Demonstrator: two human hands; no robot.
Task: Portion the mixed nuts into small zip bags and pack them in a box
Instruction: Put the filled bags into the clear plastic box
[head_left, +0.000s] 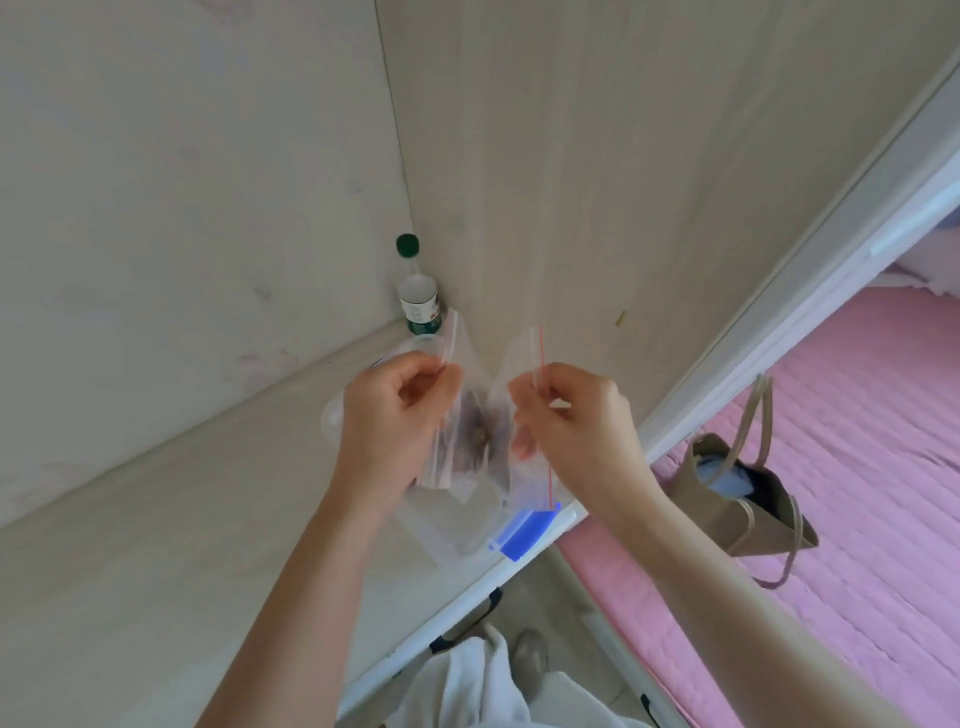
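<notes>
both hands pinch a zip bag (480, 441) of nuts above the surface (156, 545): left hand (389, 421), right hand (571, 431), mouth pulled apart.

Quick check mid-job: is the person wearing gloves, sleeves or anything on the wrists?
No gloves on the left hand or right hand. Both forearms are bare, with no sleeves, watch or bands in view. White clothing shows at the bottom edge.

- One wide-angle camera on the person's head faces forward and down along both forearms.
- It sits close to the left hand (387, 415), right hand (576, 421) and zip bag (480, 431).
- The desk (156, 545) is lower left, the bed (857, 467) right.
</notes>
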